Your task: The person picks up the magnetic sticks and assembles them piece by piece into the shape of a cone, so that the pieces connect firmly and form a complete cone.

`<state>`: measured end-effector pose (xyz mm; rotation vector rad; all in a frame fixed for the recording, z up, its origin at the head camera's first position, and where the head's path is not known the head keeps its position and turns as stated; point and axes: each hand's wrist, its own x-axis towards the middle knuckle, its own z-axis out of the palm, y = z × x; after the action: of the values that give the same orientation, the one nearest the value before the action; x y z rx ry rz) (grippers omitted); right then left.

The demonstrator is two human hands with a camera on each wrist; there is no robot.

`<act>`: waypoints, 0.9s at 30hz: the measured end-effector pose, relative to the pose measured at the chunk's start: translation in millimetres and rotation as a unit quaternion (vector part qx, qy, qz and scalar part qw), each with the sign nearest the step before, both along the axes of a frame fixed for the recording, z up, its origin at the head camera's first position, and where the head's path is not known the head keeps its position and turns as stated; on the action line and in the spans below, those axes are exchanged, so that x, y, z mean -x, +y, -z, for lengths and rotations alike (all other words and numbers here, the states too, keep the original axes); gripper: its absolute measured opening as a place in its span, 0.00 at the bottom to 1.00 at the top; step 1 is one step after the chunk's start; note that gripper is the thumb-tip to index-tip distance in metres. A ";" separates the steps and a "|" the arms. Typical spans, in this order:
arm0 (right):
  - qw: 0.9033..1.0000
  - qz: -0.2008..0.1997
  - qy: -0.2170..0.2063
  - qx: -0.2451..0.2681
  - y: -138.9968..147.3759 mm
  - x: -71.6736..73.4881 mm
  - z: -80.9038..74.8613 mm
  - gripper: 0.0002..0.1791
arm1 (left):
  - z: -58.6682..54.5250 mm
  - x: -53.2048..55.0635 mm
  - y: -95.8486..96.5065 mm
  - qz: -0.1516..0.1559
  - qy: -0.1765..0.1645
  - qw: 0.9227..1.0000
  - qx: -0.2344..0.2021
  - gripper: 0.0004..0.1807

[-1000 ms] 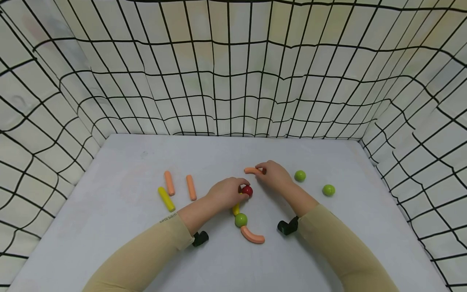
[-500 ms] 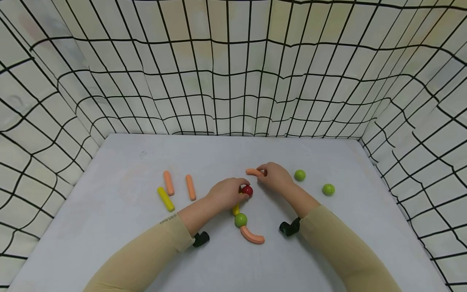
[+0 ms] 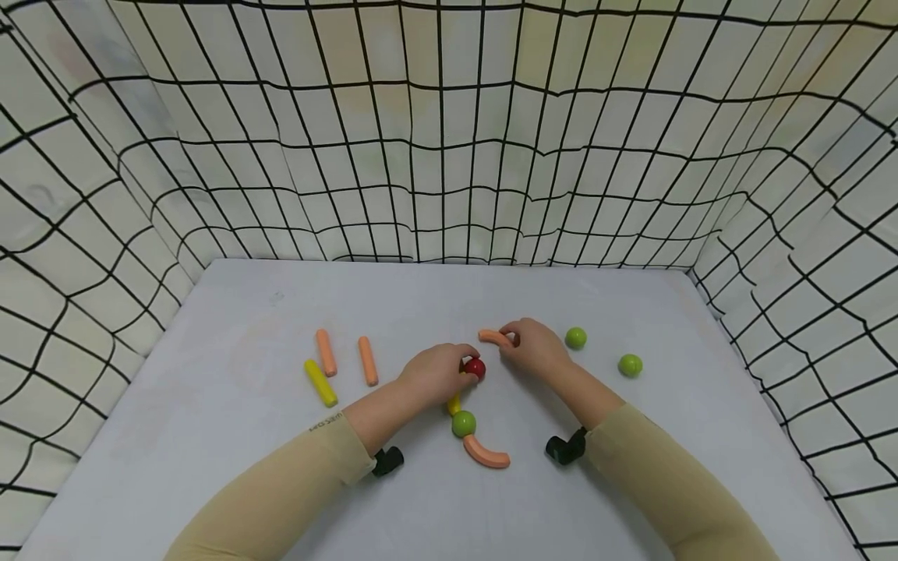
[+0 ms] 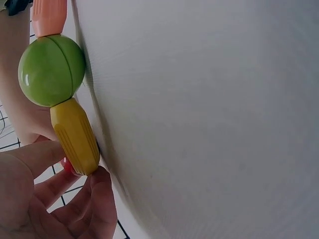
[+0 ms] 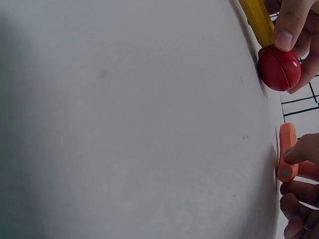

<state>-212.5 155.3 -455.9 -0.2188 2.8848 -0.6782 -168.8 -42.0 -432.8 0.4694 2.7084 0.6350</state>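
Observation:
A chain of toy building pieces lies in the middle: a curved orange rod [image 3: 486,453], a green ball [image 3: 464,424], a yellow rod [image 4: 76,133] and a red ball [image 5: 280,68]. My left hand [image 3: 436,372] grips the red ball at the chain's far end, its thumb where ball and yellow rod meet. Much of the yellow rod is hidden under that hand in the head view. Just right of the red ball, my right hand [image 3: 536,349] pinches a second curved orange rod [image 3: 494,337] by its right end. A small bluish disc shows on this rod's end in the right wrist view.
On the left of the white table [image 3: 231,452] lie a loose yellow rod [image 3: 320,382] and two straight orange rods [image 3: 326,352]. Two loose green balls [image 3: 576,337] sit to the right of my right hand. Black netting [image 3: 442,167] over white walls surrounds the table's back and sides.
My right hand has shifted slightly right and nearer to me, carrying the curved orange rod along. The left hand and the chain have stayed in place.

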 end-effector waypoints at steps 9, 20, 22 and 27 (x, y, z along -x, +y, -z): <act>1.000 -0.005 0.003 -0.013 6.9 -7.4 1.3 0.16 | 1.2 0.4 -0.9 -0.004 -0.007 1.000 -0.004 0.23; 1.000 -0.020 0.010 -0.016 16.8 -20.5 0.0 0.16 | 1.6 -1.0 -0.8 -0.007 -0.003 1.000 0.000 0.23; 0.999 -0.024 0.012 -0.018 18.8 -23.2 -0.2 0.17 | 1.4 -1.0 -0.7 -0.007 -0.003 1.000 0.001 0.23; 0.999 -0.030 0.015 -0.023 23.6 -29.2 -0.2 0.17 | 0.2 -1.9 -0.8 -0.006 -0.003 1.000 0.001 0.23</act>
<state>-183.3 179.0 -455.7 -0.3110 2.9059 -0.6022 -166.9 -42.9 -432.9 0.4516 2.7081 0.6366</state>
